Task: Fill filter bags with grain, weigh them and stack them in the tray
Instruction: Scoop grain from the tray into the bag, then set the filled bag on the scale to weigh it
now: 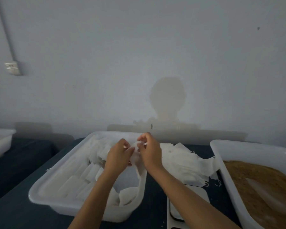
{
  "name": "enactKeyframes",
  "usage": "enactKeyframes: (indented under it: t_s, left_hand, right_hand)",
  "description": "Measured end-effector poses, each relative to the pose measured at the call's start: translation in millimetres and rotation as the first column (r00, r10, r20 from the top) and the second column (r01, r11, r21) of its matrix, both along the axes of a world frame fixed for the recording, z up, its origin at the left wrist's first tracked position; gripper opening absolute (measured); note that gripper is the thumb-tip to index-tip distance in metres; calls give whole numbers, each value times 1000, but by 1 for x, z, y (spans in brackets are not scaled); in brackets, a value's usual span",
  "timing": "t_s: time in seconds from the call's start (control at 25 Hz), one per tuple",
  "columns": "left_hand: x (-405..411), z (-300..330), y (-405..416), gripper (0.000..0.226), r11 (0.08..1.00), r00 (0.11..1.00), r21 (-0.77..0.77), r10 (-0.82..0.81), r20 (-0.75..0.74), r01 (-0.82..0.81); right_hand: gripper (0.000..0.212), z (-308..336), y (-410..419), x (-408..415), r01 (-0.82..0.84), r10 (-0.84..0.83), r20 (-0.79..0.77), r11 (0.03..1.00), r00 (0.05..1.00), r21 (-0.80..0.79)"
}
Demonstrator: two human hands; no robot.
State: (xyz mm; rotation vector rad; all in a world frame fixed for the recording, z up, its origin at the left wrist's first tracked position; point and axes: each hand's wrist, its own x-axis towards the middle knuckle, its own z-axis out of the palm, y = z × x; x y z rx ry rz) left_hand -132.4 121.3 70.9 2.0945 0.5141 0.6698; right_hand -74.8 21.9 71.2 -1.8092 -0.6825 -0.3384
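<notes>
Starting from the biggest vessels, I see the grain tray at right on the dark surface holding a bank of brown grain, and the centre tray holding rows of white bags. A loose heap of empty bags lies between them. My left hand and right hand pinch one filter bag above the centre tray, fingers curled on its top edge. It looks featherlight, limp and easily torn, so I'd grip at the mouth.
</notes>
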Motion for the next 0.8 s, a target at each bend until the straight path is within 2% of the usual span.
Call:
enactKeyframes:
  t_s: [0.16,0.24,0.28,0.4,0.52,0.6,0.68,0.76,0.8]
  left_hand:
    - [-20,-16,47,10,979,974,-202,-84,-210,41]
    - [-27,-27,60,5,988,938,-147,-91,-334,44]
    - [-28,-33,65,10,994,916,-100,-87,-391,52]
    - [-32,-47,75,30,998,860,-3,-49,-508,55]
    - [-30,-53,83,30,990,803,137,46,-594,44]
    - [-30,-49,81,29,966,772,250,111,-626,63]
    - [-27,-47,79,25,947,777,313,141,-613,76]
    - [-24,-40,76,14,935,807,352,172,-566,48]
    - [-21,-38,74,19,933,820,358,180,-544,33]
  right_hand:
    - [17,-30,49,-17,-162,152,-136,984,979,-68]
    - [17,-46,62,-19,-191,163,-164,966,973,-174]
    - [17,-51,66,-18,-209,167,-175,943,970,-260]
    - [32,-58,71,-16,-390,242,-345,793,907,-468]
    - [44,-56,69,-13,-547,268,-542,703,796,-455]
    - [45,-56,67,-12,-559,263,-565,697,782,-449]
    - [44,-55,65,-14,-576,278,-588,709,759,-408]
    - [40,-49,62,-12,-572,340,-539,743,770,-348]
    - [36,-43,58,-8,-548,362,-481,768,799,-331]
